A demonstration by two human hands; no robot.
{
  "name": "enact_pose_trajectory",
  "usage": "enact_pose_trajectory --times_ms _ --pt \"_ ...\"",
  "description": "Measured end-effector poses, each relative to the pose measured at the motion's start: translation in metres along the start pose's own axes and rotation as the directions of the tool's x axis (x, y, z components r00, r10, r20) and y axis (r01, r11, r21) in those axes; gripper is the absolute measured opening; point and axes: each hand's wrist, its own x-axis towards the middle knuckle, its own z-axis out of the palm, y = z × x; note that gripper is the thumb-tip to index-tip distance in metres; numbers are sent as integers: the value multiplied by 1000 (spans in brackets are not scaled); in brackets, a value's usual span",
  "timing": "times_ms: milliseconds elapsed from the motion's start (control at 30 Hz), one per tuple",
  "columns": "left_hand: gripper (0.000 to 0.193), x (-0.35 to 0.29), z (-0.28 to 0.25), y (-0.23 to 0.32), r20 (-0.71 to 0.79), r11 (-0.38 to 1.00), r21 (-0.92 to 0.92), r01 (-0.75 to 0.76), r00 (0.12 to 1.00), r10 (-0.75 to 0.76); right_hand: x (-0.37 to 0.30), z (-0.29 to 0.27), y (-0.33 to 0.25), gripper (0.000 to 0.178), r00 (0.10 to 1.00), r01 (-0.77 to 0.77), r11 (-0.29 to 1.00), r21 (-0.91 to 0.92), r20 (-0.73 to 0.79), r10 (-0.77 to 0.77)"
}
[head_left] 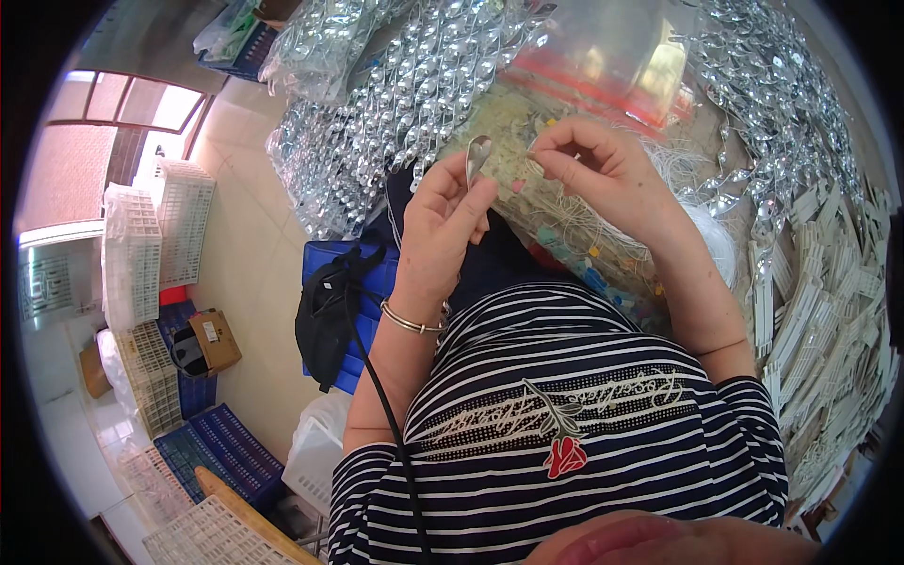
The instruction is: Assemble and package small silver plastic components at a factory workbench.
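Observation:
My left hand point(444, 213) is closed, with thumb and fingers pinching a small shiny silver bead-like piece point(478, 152) that sticks up past the fingertips. Level with it and a little to the right, my right hand point(603, 174) has thumb and forefinger pressed together in a pinch. Whatever those fingertips hold is too fine to make out. Both hands are held up apart from each other over a worktop point(499, 122) covered with a yellowish patterned sheet. White threads point(683, 174) lie loose on it beside my right wrist.
Strings of silver twisted pieces point(424, 85) spread across the far left, and more silver strings point(772, 85) hang at the far right. A clear plastic bag point(612, 61) with a red band lies at the back. White strips point(819, 311) pile up on the right. Blue crates point(221, 447) stand on the left.

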Motion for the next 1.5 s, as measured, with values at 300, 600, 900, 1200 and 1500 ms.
enact_pose_trajectory --times_ms 300,600,900,1200,1500 --pt "38 0 0 2 114 999 49 7 993 -12 -7 5 -7 6 998 14 1000 11 66 -15" --pt "37 -2 0 2 140 998 55 -5 990 -3 -6 4 -10 7 996 4 1000 -29 86 -2" --pt "35 -3 -1 4 167 1000 29 -3 986 -2 -4 3 -6 7 990 -60 998 35 128 55" --pt "38 -4 -3 5 165 988 149 -35 986 10 -3 0 -2 5 990 -85 994 70 121 76" --pt "44 -7 1 0 176 989 136 -63 984 38 -3 2 -1 6 996 -75 995 59 55 72"
